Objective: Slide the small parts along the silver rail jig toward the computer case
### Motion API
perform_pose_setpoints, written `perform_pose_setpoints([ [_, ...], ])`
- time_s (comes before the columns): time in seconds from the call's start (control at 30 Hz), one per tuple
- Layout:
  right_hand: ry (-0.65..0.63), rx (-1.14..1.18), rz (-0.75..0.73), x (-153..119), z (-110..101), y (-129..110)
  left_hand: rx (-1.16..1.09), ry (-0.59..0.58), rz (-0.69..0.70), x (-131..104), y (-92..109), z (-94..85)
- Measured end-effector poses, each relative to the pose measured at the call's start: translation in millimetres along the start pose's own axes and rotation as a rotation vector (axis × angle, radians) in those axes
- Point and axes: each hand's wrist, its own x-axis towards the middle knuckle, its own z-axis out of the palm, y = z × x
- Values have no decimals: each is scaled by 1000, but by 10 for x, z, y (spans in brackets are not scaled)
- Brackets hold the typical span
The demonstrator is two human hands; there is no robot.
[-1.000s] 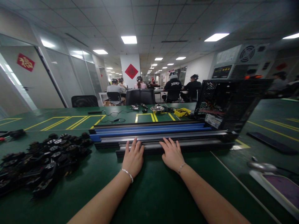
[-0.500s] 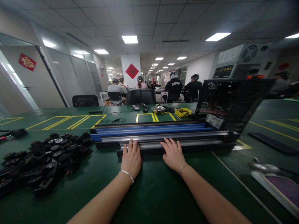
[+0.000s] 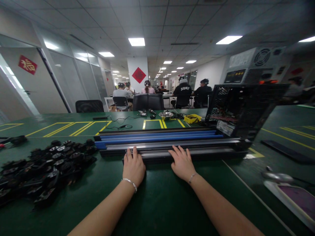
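Several long bars lie side by side across the green table. The nearest is a black bar (image 3: 157, 154) with a shiny grey top; behind it are another grey-topped bar (image 3: 197, 143) and a blue bar (image 3: 159, 135). My left hand (image 3: 134, 167) rests at the left end of the nearest bar, fingers stretched forward over it. Farther right, my right hand (image 3: 182, 164) touches the same bar with its fingers spread. Neither hand is wrapped round anything. My thumbs are partly hidden.
A heap of black plastic parts (image 3: 59, 164) lies at left. An opened black computer case (image 3: 246, 108) stands behind the bars' right end. Farther back are a metal bowl (image 3: 165, 115) and a yellow tray (image 3: 192, 118). A phone-like device (image 3: 295, 200) lies at right.
My left hand has slid a little to the left along the nearest bar, its fingers now closer together. My right hand and the bars have hardly moved.
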Motion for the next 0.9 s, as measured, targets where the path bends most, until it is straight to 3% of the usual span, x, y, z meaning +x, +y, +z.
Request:
perform_pose_setpoints([
  [0.47,-25,1,14,-2,-28,-17,2,-181,-143,47,-125,-69],
  [0.9,-27,-3,3,-6,-45,-11,0,-277,-148,94,-227,-138],
])
